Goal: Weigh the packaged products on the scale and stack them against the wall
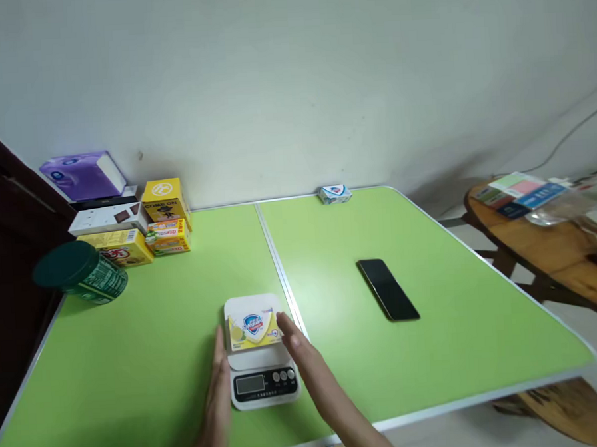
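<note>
Box, yellow and white, lies on top of the white scale, between both hands: the left hand, straight-fingered and released, stands just beside its left end; the right hand, also unclenched, has fingertips at the box's right end, contact unclear

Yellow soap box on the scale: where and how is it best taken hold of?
Probably by its two short ends, coming from left and right. The yellow soap box lies flat, printed face up, its long side running across the white plate, so the ends face sideways. The left hand and right hand already flank it.
</note>
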